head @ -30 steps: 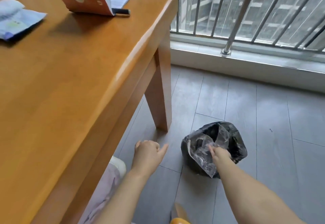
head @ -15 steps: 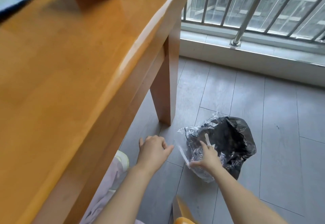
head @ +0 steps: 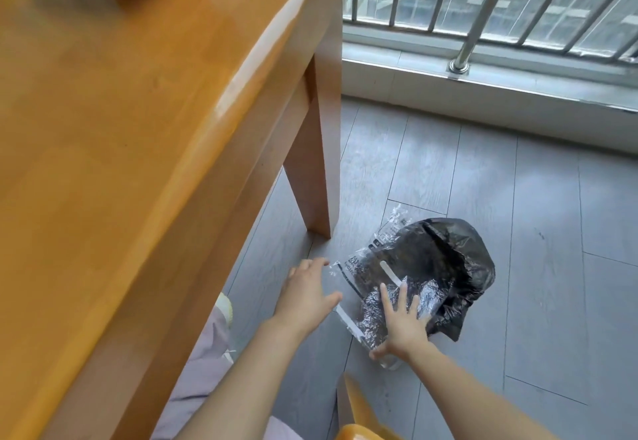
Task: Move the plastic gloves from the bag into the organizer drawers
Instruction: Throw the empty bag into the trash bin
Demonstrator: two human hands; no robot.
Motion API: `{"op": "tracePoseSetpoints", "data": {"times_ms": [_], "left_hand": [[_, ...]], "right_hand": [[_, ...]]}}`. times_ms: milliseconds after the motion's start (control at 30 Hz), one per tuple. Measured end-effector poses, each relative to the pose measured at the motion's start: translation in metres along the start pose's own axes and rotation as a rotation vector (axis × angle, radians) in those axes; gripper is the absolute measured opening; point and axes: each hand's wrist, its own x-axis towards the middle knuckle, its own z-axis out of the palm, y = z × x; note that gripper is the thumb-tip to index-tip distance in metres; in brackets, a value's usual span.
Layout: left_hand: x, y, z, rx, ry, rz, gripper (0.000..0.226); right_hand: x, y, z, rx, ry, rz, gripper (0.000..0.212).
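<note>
The clear packet of plastic gloves (head: pixel 366 262) lies on the grey floor (head: pixel 518 198), partly over the black bag (head: pixel 448 256) near the table leg (head: pixel 317 163). The right hand (head: pixel 402 322) rests flat on it with fingers spread wide, and the left hand (head: pixel 307 294) hovers open just beside its left edge, holding nothing. I'd say the way to do this well is to take the packet by its edges rather than its slippery middle, then draw it clear so the black bag doesn't drag along.
</note>
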Motion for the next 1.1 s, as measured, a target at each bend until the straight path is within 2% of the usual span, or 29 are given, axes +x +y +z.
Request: {"op": "tracePoseSetpoints", "data": {"times_ms": [100, 167, 233, 300, 400, 500, 600, 667, 733, 800, 900, 967, 1000, 1067, 1100], "left_hand": [[0.008, 0.004, 0.010, -0.279, -0.078, -0.195, 0.079], [0.018, 0.005, 0.021, -0.466, -0.115, -0.356, 0.082], [0.028, 0.009, 0.033, -0.586, -0.146, -0.467, 0.086], [0.035, 0.012, 0.050, -0.670, -0.173, -0.550, 0.100], [0.037, 0.013, 0.070, -0.733, -0.191, -0.624, 0.098], [0.046, 0.010, 0.084, -0.830, -0.214, -0.639, 0.094], [0.057, 0.018, 0.093, -0.896, -0.255, -0.619, 0.086], [0.060, 0.031, 0.098, -0.759, -0.243, -0.530, 0.071], [0.065, 0.049, 0.103, -0.367, -0.205, -0.285, 0.057], [0.071, 0.064, 0.105, -0.034, -0.229, -0.050, 0.061], [0.086, 0.081, 0.110, 0.218, -0.305, 0.071, 0.070], [0.096, 0.087, 0.118, 0.270, -0.306, 0.087, 0.052], [0.101, 0.091, 0.123, 0.289, -0.302, 0.082, 0.040], [0.108, 0.096, 0.131, 0.289, -0.318, 0.026, 0.029], [0.111, 0.097, 0.134, 0.259, -0.335, 0.001, 0.029]], "right_hand": [[0.002, 0.003, 0.001, 0.188, 0.081, 0.031, 0.136], [0.006, 0.008, -0.002, 0.335, 0.082, 0.077, 0.125], [0.013, 0.016, -0.007, 0.494, 0.110, 0.099, 0.116], [0.018, 0.025, -0.019, 0.665, 0.116, 0.107, 0.101], [0.022, 0.037, -0.036, 0.877, 0.020, 0.093, 0.063], [0.023, 0.046, -0.050, 1.003, -0.034, 0.033, 0.057], [0.034, 0.056, -0.047, 1.095, -0.095, 0.130, 0.064], [0.042, 0.059, -0.042, 1.120, -0.146, 0.201, 0.085], [0.051, 0.066, -0.038, 1.118, -0.196, 0.255, 0.092], [0.054, 0.070, -0.035, 1.140, -0.274, 0.266, 0.077], [0.058, 0.077, -0.039, 1.230, -0.344, 0.224, 0.060], [0.059, 0.082, -0.048, 1.341, -0.228, 0.244, 0.051], [0.057, 0.086, -0.052, 1.363, -0.105, 0.250, 0.047], [0.039, 0.094, -0.067, 1.261, 0.218, 0.226, 0.060], [0.024, 0.096, -0.078, 1.134, 0.306, 0.129, 0.073]]}}
